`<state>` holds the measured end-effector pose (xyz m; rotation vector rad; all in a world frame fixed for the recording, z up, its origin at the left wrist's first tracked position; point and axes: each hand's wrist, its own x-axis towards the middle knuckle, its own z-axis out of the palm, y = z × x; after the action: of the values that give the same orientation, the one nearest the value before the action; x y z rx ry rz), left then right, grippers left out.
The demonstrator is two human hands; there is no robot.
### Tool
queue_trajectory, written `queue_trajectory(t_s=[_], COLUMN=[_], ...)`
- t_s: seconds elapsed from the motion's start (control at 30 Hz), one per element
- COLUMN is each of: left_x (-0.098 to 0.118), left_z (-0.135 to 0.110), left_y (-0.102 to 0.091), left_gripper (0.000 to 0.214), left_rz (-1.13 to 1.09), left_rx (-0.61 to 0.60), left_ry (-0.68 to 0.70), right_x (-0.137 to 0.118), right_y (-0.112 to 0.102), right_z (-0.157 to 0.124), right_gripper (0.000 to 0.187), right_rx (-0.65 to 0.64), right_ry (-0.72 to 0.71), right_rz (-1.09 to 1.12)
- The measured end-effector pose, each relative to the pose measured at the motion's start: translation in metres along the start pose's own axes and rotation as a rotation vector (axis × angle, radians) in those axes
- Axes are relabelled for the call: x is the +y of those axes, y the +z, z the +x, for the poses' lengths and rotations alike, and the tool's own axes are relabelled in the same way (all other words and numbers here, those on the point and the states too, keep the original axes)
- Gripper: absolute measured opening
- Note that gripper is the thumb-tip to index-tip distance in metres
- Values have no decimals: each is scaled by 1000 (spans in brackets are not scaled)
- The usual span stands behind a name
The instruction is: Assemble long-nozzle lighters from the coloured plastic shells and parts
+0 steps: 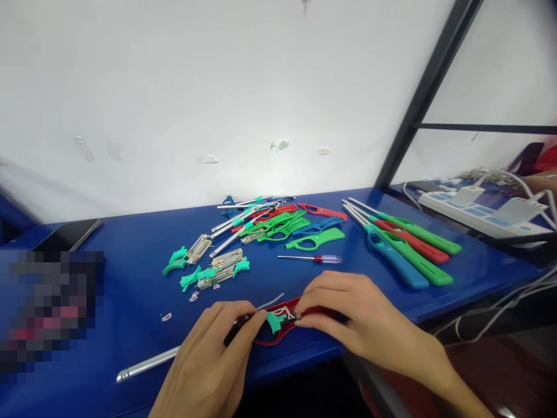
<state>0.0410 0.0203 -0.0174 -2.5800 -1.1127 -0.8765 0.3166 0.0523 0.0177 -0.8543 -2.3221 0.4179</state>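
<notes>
My left hand (215,354) pinches the front part of a half-open red lighter shell (282,331) that lies on the blue table (130,273). A long metal tube (148,364) runs out from it toward the left. My right hand (348,313) is closed over the shell's handle end, its fingertips pressing near the teal trigger (274,321) and thin wires inside.
Behind the hands lie a small red-handled screwdriver (311,259), teal triggers with clear fuel tanks (209,267), a pile of green, red and blue shell halves (287,223), and assembled long lighters (404,247). A phone (67,234) lies at the left, a power strip (478,212) at the right.
</notes>
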Motion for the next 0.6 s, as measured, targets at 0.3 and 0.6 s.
queue_trajectory(t_s=[0.3,0.6], left_x=[-4,5], left_z=[0,25], left_y=[3,-9], left_gripper=[49,40], left_rz=[41,124], left_rx=[-21,-42], left_ry=[29,132], right_x=[6,7], right_y=[14,19], right_z=[1,-1], right_gripper=[14,23], right_rx=[41,30], right_ry=[-46,-62], right_rz=[30,-12])
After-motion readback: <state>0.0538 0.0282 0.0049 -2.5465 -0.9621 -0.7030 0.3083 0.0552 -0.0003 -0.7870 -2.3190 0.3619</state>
